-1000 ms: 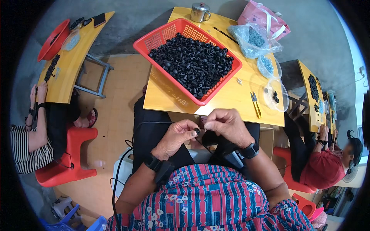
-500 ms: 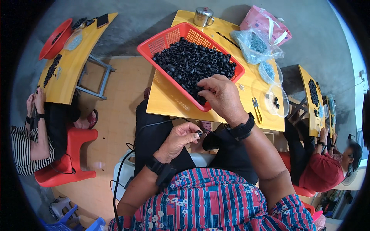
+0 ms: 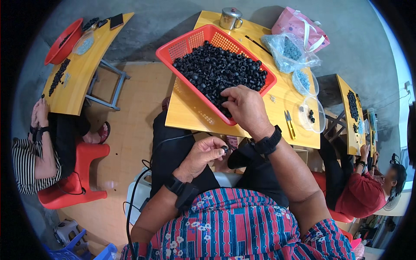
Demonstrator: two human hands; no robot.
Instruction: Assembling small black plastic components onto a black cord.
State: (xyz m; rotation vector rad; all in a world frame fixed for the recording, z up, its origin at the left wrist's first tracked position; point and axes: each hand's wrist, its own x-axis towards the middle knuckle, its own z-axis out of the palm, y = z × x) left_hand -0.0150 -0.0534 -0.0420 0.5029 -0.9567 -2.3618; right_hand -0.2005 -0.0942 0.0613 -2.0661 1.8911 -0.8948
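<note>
My left hand is over my lap, closed with thumb and forefinger pinching a small round black part. My right hand reaches over the near rim of a red plastic basket, its fingers bent in among the black parts. What those fingertips grip is hidden. A heap of small black ring-shaped parts fills the basket, which rests tilted across the yellow table. To the right of my right hand lie yellow-handled thread snips and a clear round dish holding several black parts.
Farther back stand a lidded metal mug, a bag of bluish pieces, a clear bowl of bluish pieces and a pink bag. A black cable runs beside my left arm. People sit at tables left and right.
My right hand has shifted slightly at the basket's near side, fingers still down in the parts. My left hand keeps its pinch on the black part, almost unmoved.
</note>
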